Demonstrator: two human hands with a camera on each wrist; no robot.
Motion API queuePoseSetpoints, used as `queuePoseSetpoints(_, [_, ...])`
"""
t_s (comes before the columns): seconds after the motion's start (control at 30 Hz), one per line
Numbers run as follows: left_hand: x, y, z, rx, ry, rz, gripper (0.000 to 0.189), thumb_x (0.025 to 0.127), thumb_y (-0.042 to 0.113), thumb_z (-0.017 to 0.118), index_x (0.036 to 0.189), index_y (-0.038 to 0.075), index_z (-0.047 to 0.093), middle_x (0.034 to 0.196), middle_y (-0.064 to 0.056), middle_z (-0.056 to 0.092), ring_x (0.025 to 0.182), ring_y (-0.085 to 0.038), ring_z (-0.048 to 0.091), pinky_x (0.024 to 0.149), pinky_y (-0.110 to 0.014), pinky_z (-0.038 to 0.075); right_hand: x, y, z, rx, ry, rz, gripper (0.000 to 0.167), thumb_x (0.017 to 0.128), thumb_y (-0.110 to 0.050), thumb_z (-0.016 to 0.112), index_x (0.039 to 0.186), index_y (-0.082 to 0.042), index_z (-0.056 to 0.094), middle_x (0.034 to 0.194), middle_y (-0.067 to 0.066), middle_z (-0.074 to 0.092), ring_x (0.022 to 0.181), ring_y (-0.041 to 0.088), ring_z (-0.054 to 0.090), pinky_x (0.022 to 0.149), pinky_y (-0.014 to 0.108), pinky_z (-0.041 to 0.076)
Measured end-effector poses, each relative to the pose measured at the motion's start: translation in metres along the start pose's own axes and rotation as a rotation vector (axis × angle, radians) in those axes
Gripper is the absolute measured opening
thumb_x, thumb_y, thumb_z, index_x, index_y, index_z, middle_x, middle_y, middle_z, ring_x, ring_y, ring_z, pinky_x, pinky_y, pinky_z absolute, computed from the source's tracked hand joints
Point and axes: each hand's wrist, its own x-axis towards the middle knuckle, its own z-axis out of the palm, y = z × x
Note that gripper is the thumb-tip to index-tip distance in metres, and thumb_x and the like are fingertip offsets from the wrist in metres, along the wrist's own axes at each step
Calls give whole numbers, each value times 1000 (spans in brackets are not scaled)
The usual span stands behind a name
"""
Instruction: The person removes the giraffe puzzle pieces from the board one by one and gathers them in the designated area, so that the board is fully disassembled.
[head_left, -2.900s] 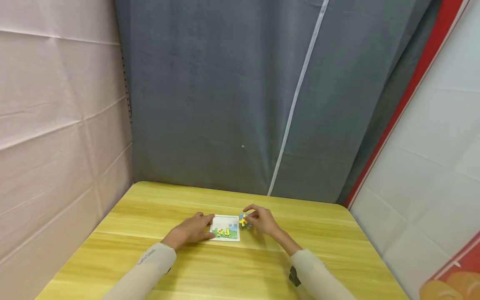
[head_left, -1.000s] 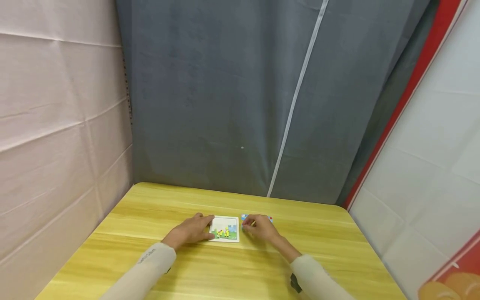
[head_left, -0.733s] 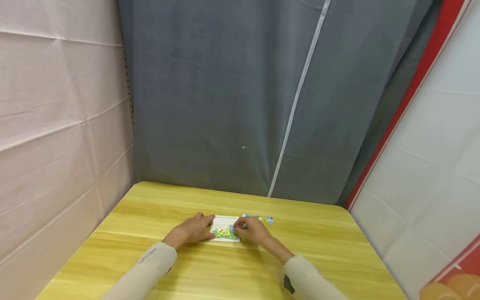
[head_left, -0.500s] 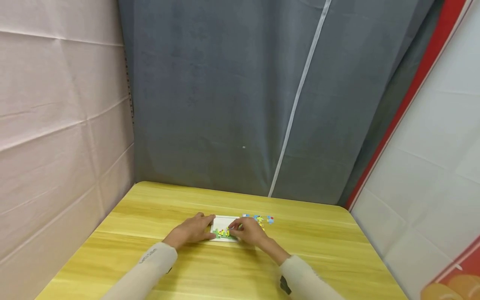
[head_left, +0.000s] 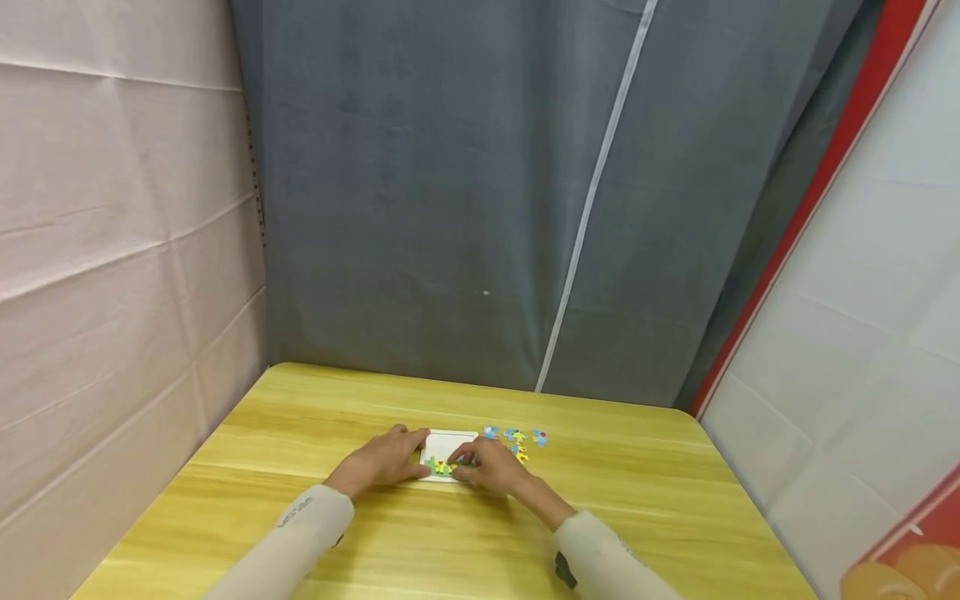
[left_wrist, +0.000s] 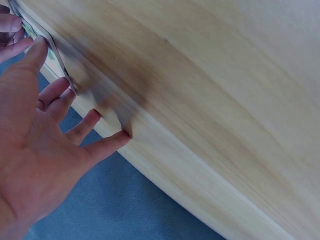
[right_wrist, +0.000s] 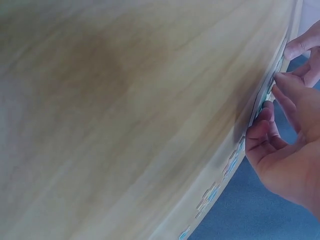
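Note:
A white-framed jigsaw board (head_left: pixel 452 442) lies on the table, its upper part bare white and its lower part filled with green and yellow pieces. My left hand (head_left: pixel 385 457) rests at the board's left side with fingers spread; in the left wrist view the thumb lies on the board (left_wrist: pixel 52 62), the other fingers reaching its edge and the tabletop. Over the board's lower right, my right hand (head_left: pixel 489 464) bends thumb and fingers together round a puzzle piece, which the fingers mostly hide. The right wrist view has the right hand (right_wrist: pixel 295 145) low over the board.
Several loose puzzle pieces (head_left: pixel 515 435) in blue, yellow and red lie on the wooden table (head_left: pixel 360 392) right of the board. A grey curtain (head_left: pixel 420 208) hangs behind the table. Pale cloth walls (head_left: pixel 127 250) stand on both sides.
My right hand took a puzzle piece from the loose ones, carried it left onto the board and lowered it, uncovering the loose pieces. My left hand has stayed in place.

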Motion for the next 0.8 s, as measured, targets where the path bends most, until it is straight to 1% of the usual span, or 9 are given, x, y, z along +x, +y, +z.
queuePoseSetpoints(0.17, [0, -1, 0, 3, 4, 1, 39, 97, 43, 73, 123, 17, 59, 109, 1, 59, 98, -22, 55, 78, -45, 51, 0, -1, 1, 12, -5, 24, 15, 94, -17, 79, 108, -10, 80, 87, -5, 70, 74, 0, 58, 68, 20, 51])
queuePoseSetpoints(0.3, [0, -2, 0, 12, 7, 0, 42, 97, 43, 73, 126, 15, 58, 111, 2, 60, 102, -24, 56, 81, -47, 51, 0, -1, 2, 26, -7, 47, 15, 94, -17, 79, 108, -10, 80, 88, -6, 69, 75, 0, 57, 69, 20, 50])
queuePoseSetpoints(0.47, [-2, -3, 0, 5, 0, 3, 42, 98, 42, 73, 127, 16, 58, 114, 1, 60, 104, -24, 57, 82, -48, 52, 1, -2, 3, 28, -10, 52, 15, 95, -17, 78, 108, -10, 80, 89, -5, 69, 75, 1, 58, 70, 20, 51])
queuePoseSetpoints(0.57, [-4, -3, 0, -8, -6, 7, 41, 98, 42, 72, 126, 16, 58, 115, 1, 60, 104, -23, 57, 82, -47, 52, 2, -3, 4, 15, -11, 45, 17, 94, -16, 79, 111, -11, 79, 91, -3, 70, 76, 1, 58, 71, 20, 51])
queuePoseSetpoints(0.67, [-5, -4, 0, -13, -6, 8, 40, 98, 42, 73, 125, 16, 58, 114, 2, 60, 102, -22, 57, 81, -46, 52, 2, -5, 4, -8, -23, 33, 19, 94, -13, 78, 113, -13, 79, 93, -1, 71, 72, 2, 54, 69, 20, 49])
queuePoseSetpoints(0.8, [-5, -4, 0, -11, -3, 10, 39, 98, 42, 73, 124, 16, 58, 113, 2, 60, 101, -22, 57, 80, -46, 52, 2, -7, 2, -35, -36, 10, 20, 95, -11, 75, 114, -16, 79, 95, 0, 71, 73, 3, 51, 70, 22, 47])
